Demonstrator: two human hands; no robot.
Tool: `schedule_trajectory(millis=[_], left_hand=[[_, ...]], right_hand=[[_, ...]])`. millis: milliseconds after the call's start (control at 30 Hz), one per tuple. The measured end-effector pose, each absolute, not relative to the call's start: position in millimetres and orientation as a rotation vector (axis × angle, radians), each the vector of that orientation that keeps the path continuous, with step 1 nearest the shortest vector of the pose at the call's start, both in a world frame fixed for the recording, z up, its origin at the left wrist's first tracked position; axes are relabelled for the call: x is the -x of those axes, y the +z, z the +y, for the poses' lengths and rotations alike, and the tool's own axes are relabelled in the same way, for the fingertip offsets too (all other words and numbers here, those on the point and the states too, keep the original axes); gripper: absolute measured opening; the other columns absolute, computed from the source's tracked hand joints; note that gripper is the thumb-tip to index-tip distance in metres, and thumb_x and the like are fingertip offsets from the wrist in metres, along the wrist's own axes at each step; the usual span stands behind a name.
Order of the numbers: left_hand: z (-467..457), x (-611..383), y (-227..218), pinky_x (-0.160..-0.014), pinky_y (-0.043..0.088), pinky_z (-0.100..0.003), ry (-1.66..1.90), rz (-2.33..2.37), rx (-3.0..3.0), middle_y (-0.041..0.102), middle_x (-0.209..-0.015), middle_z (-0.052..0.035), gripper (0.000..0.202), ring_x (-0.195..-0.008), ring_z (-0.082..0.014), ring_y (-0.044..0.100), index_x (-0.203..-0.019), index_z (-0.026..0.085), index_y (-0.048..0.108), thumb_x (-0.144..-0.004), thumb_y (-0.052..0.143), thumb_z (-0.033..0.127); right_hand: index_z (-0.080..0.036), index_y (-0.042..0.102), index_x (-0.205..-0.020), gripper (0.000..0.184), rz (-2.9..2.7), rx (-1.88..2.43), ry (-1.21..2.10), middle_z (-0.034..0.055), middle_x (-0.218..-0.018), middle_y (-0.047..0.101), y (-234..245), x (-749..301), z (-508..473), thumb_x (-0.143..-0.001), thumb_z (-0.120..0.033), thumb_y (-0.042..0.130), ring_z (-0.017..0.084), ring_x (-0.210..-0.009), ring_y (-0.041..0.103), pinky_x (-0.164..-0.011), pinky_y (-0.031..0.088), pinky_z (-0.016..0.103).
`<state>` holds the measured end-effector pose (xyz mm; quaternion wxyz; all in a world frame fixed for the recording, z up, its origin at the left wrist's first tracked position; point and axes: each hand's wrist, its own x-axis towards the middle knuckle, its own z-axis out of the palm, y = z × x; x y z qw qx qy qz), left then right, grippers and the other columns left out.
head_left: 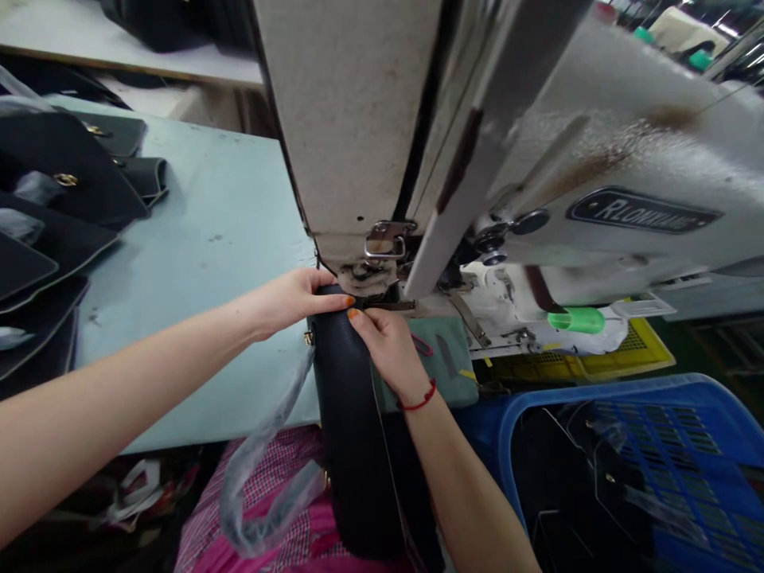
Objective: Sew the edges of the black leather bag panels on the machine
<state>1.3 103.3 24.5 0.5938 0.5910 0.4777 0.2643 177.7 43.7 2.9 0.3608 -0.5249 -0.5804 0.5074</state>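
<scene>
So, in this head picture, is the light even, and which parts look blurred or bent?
In the head view, the light is fairly even with soft shadows; the sewing machine looks stretched and smeared near the lens; the plastic film shows small glare; the black bag loses most detail in darkness.

Handbag (346, 422) sits under sewing machine head (364, 119), over front edge of work table (203, 239). Stacked bag panels (53, 183) on table, left. Plastic crate (507, 446) front right, bags (573, 485) inside. Second table (131, 48) behind.
</scene>
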Motion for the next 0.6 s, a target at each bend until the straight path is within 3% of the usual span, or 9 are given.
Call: schedule_trajectory(millis=[133,300,500,600], left_hand=[[111.7,11.4,6.0,-0.105,0.046,-0.041,0.682,1.063,-1.386,0.068,-0.126,-0.0042,0.057,-0.118,-0.0278,0.060,-0.126,0.021,0.064,-0.074,0.076,0.040],[96.1,45.5,-28.5,-0.114,0.033,-0.040,0.769,1.286,-1.551,0.060,-0.136,-0.0071,0.055,-0.126,-0.0257,0.051,-0.134,0.006,0.051,-0.097,0.043,0.045],[36.4,48.9,-73.3,-0.119,0.025,-0.042,0.712,1.270,-1.765,0.036,-0.157,-0.0120,0.072,-0.141,-0.0322,0.037,-0.152,0.014,0.028,-0.093,0.047,0.052],[12.4,25.5,-75.5,-0.122,0.020,-0.044,0.840,1.269,-1.619,0.022,-0.162,-0.0141,0.079,-0.148,-0.0312,0.024,-0.157,0.013,0.011,-0.095,0.040,0.054]], right_hand=[[-0.019,0.038,-0.060,0.044,-1.551,1.368,1.279,-0.0044,-0.059,0.029,7.8,-180.8,43.8,-0.091,-0.048,0.050,0.009,-0.057,0.029,-0.053,0.020,0.025],[-0.019,0.031,-0.058,0.047,-1.607,1.378,1.228,-0.0050,-0.058,0.026,12.7,-184.7,39.7,-0.093,-0.046,0.049,0.008,-0.055,0.026,-0.052,0.018,0.026],[-0.019,0.033,-0.057,0.047,-1.656,1.396,1.322,-0.0050,-0.055,0.031,13.4,-193.8,16.2,-0.095,-0.043,0.049,0.008,-0.053,0.030,-0.051,0.021,0.025],[-0.018,0.048,-0.058,0.044,-1.668,1.435,1.490,-0.0026,-0.056,0.046,29.1,-217.1,-7.8,-0.094,-0.043,0.050,0.010,-0.054,0.043,-0.052,0.030,0.024]])
